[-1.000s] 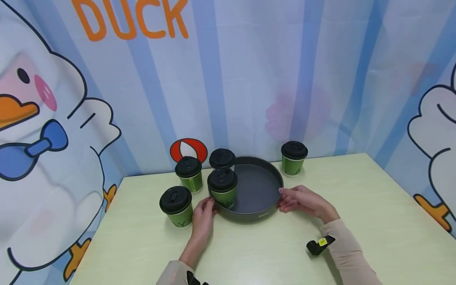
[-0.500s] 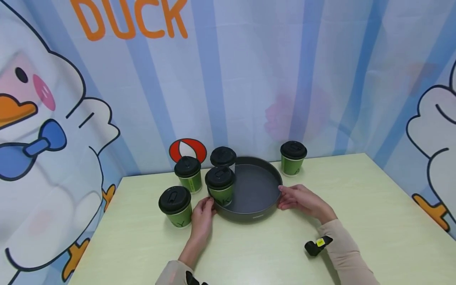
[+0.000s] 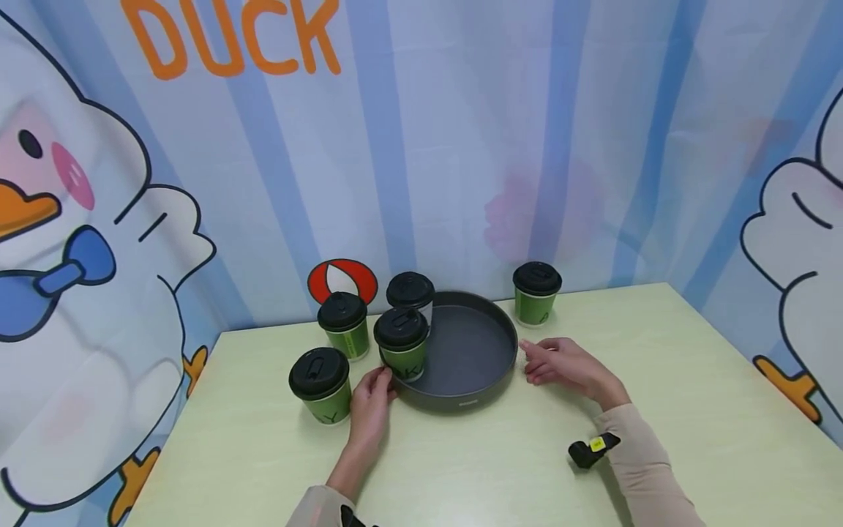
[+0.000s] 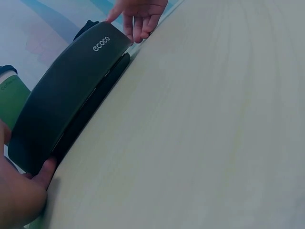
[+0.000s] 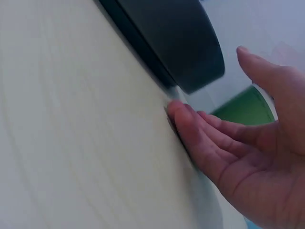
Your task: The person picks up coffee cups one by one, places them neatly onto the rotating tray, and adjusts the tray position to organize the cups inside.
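A round dark grey turntable [image 3: 470, 350] with a raised rim stands on the table, an "ecoco" label [image 4: 101, 44] on its side. Inside it, at the left, are a green lidded paper cup [image 3: 403, 357] and, behind that, a second lidded cup [image 3: 411, 291], partly hidden. My left hand [image 3: 370, 410] grips the turntable's left edge, a finger [image 4: 46, 172] low at its base. My right hand [image 3: 569, 369] is just off the right side, with thumb and fingers apart and a small gap to the wall; nothing is in it.
Two green lidded cups stand left of the turntable: one nearer me [image 3: 321, 388], one farther back [image 3: 345, 326]. Another cup [image 3: 536, 294] is at the back right. The pale table [image 3: 461, 468] meets a printed curtain [image 3: 454, 146] along its far edge.
The turntable has rotated slightly, its front label and the front cup in it shifting left. My right hand has come off its right edge. My left hand has kept its hold.
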The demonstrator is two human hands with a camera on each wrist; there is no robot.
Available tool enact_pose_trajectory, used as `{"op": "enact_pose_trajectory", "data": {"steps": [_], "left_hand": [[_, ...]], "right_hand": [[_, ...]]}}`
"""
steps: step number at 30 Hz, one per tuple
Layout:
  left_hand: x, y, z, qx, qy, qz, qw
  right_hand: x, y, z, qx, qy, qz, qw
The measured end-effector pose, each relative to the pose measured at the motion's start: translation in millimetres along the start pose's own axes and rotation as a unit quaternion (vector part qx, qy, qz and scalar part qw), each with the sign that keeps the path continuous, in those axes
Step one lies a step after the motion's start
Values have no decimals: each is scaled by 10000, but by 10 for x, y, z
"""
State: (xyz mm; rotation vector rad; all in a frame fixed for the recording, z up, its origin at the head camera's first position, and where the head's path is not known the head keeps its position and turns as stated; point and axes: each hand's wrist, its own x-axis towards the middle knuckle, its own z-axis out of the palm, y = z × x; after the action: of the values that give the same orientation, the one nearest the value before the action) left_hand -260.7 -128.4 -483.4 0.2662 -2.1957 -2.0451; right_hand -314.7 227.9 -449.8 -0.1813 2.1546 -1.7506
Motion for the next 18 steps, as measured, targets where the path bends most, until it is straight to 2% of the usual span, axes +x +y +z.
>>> {"op": "enact_pose_trajectory", "data": {"steps": [2,4,7,10,14,18], "left_hand": [[0,-2,-3,-29,-4,24,10000],[-1,-11,-6,-46,-14,48,10000],[-2,-22,-8,-118,-16,46,9999],[1,-28,-5,-157,11,61,9999],[3,-33,-3,-114,11,64,9999],[7,-39,-11,-46,-2,60,10000]], "right_hand": [[-32,-33,-72,-308,474,45,9984],[-75,-70,-148,-687,1050,27,9921],[-131,-111,-250,-1295,1927,-146,9726],[-148,-142,-309,-1574,2542,-510,9529],[-94,-190,-336,-1725,2888,-1117,9351],[41,-317,-367,-2036,2868,-1549,9232]]}}
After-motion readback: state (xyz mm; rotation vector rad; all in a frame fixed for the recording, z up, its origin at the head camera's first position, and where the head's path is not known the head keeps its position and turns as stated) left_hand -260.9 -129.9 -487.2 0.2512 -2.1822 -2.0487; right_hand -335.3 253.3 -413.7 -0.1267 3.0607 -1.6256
